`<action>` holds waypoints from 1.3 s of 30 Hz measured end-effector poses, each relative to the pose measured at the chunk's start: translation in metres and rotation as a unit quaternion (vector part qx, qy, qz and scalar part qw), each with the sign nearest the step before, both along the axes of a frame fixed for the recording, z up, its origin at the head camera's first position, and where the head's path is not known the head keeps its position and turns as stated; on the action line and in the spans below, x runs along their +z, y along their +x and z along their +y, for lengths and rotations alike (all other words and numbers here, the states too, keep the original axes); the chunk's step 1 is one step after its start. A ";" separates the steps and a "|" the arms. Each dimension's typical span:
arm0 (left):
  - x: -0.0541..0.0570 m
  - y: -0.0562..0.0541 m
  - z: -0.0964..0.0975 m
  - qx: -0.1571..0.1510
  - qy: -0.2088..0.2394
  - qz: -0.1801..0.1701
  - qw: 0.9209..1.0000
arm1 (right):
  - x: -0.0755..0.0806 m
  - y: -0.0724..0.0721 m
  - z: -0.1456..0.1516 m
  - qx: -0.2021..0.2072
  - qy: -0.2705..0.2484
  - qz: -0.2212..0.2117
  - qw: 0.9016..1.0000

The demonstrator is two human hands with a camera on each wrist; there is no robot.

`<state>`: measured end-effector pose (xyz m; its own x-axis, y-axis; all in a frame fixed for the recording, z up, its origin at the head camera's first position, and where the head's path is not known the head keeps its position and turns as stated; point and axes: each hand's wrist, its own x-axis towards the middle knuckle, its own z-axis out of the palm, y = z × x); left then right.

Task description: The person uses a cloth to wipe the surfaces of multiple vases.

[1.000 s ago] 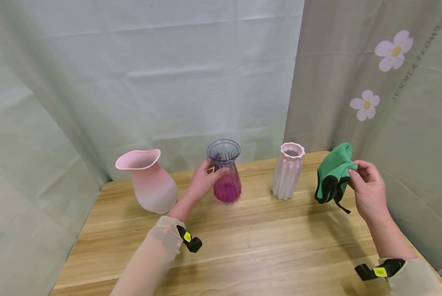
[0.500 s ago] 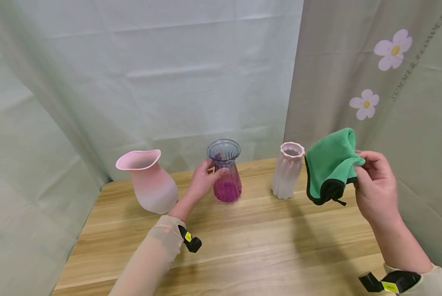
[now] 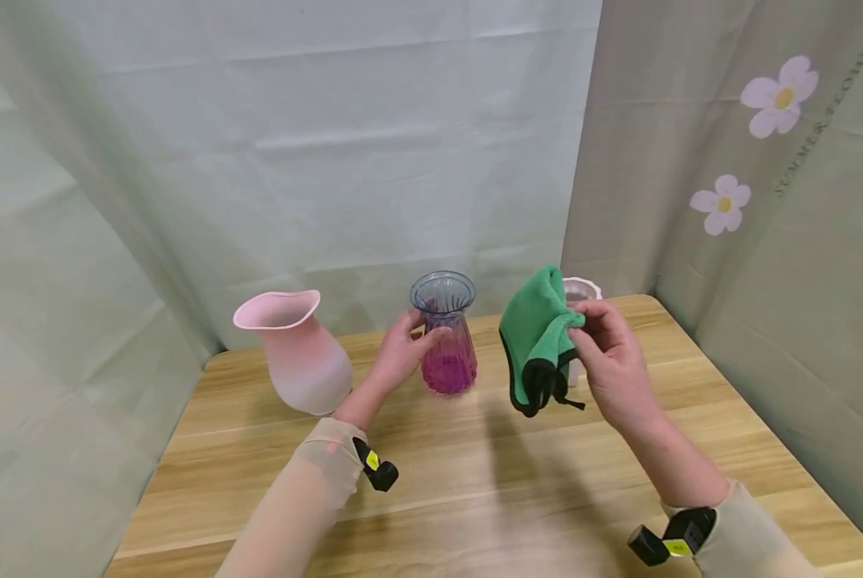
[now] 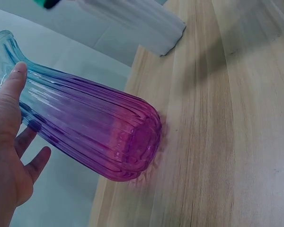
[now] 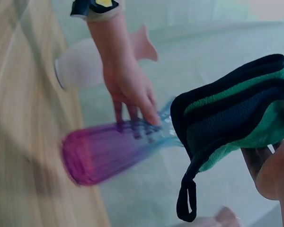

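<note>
A ribbed glass vase (image 3: 449, 365), blue at the rim and purple-pink below, stands upright on the wooden table. My left hand (image 3: 400, 351) grips it round the neck, thumb in front and fingers behind, as the left wrist view also shows. Between thumb and fingers my right hand (image 3: 614, 361) pinches a folded green cloth (image 3: 535, 325) with black edging and a small hanging loop. The cloth hangs above the table, just right of the glass vase. Behind it, a pale fluted vase (image 3: 581, 289) is mostly hidden; its lower part (image 4: 137, 21) shows in the left wrist view.
A pink-and-white vase (image 3: 307, 365) with a wavy rim stands to the left, close to my left forearm. The wooden table (image 3: 431, 498) ends at a pale curtain (image 3: 344, 160) at the back. More curtain with printed flowers (image 3: 722, 205) hangs at the right.
My right hand has carried the green cloth leftward, from right of the fluted vase to in front of it, near the glass vase. The left hand keeps its grip in place.
</note>
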<state>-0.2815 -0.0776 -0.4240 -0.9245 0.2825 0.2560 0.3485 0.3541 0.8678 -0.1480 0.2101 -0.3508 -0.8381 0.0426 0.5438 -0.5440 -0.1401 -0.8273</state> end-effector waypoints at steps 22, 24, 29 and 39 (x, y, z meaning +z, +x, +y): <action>0.004 -0.003 0.002 -0.010 0.002 0.005 1.000 | -0.053 -0.077 -0.057 -0.097 0.090 -0.136 0.982; 0.003 -0.004 0.002 -0.010 0.005 0.004 1.000 | -0.054 -0.085 -0.058 -0.090 0.085 -0.139 0.983; 0.002 -0.005 0.003 -0.021 0.009 0.005 1.000 | -0.056 -0.100 -0.062 -0.076 0.082 -0.141 0.984; 0.003 -0.006 0.003 -0.016 0.020 -0.005 1.000 | -0.055 -0.113 -0.067 -0.047 0.096 -0.146 0.983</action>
<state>-0.2871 -0.0746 -0.4206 -0.9176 0.3021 0.2583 0.3502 0.3070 0.8849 -0.2606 0.1427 -0.4063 -0.9570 0.0465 0.2864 -0.2826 0.0742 -0.9564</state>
